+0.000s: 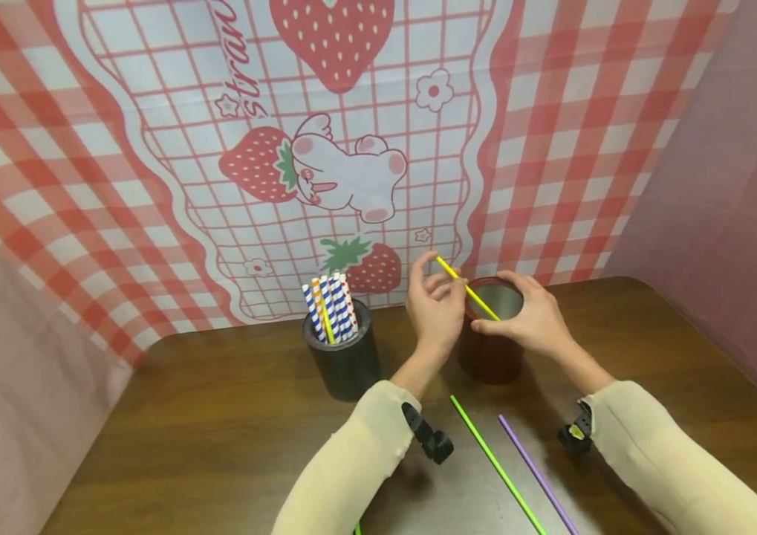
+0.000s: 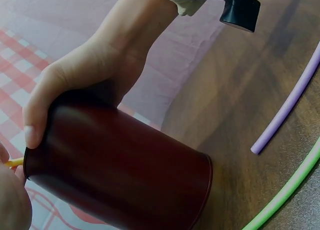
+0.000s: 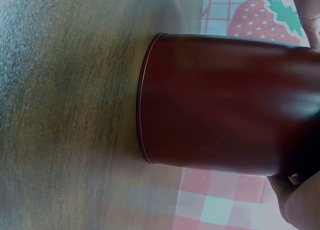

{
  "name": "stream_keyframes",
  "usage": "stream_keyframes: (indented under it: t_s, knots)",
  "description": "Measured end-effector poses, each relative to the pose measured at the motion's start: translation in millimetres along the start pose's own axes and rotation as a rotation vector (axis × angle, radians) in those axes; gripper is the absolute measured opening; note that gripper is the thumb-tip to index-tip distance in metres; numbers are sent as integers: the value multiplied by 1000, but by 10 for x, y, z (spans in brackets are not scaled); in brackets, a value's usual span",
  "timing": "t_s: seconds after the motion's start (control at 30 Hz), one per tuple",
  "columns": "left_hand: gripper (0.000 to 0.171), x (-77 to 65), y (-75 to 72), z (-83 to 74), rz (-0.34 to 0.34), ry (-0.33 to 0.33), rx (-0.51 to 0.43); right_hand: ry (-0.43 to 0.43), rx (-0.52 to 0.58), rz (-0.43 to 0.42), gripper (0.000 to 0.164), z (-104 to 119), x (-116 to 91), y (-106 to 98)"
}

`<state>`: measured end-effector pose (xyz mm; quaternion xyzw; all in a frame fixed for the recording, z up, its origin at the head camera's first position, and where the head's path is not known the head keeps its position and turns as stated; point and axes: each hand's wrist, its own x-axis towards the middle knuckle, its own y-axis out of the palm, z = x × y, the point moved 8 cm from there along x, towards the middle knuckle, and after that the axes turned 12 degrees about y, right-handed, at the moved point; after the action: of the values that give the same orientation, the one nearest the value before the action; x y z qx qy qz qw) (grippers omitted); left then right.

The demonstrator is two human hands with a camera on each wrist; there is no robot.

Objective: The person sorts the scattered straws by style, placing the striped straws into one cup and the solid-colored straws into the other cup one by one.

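My left hand (image 1: 437, 316) pinches a yellow straw (image 1: 485, 307) above a dark red cup (image 1: 492, 360). The straw slants down to the right, its lower end inside the cup's mouth. My right hand (image 1: 540, 316) grips the cup at its rim, thumb in front and fingers round the far side. Upright on the table stands the cup (image 3: 215, 105), as the right wrist view shows. In the left wrist view, the yellow straw (image 2: 16, 162) shows only as a short piece between fingers and rim. The cup's inside is mostly hidden.
Left of the hands, a black cup (image 1: 345, 368) holds several striped and dotted straws (image 1: 333, 308) and a yellow one. A green straw (image 1: 495, 461) and a purple straw (image 1: 535, 472) lie on the wooden table (image 1: 218, 431). Behind hangs a strawberry-print cloth (image 1: 365, 171).
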<state>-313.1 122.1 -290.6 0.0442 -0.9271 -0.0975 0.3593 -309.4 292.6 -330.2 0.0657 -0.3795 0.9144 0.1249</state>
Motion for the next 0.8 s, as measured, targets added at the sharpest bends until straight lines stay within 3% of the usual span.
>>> stream_keyframes:
  t_s: [0.13, 0.33, 0.53, 0.63, 0.8]
  knots:
    - [45, -12, 4, 70, 4, -11, 7, 2, 3, -1, 90, 3, 2, 7]
    - [53, -46, -43, 321, -25, -73, 11, 9, 13, 0, 91, -1, -5, 4]
    - [55, -78, -178, 378, -19, -148, -20, 7, 25, 8, 91, -3, -6, 11]
    - [50, -130, -245, 386, -5, -248, -69, 3, 25, 8, 91, -7, 1, 13]
    - [43, -314, -329, 385, 39, -471, -170, 5, 19, 3, 91, -12, 0, 10]
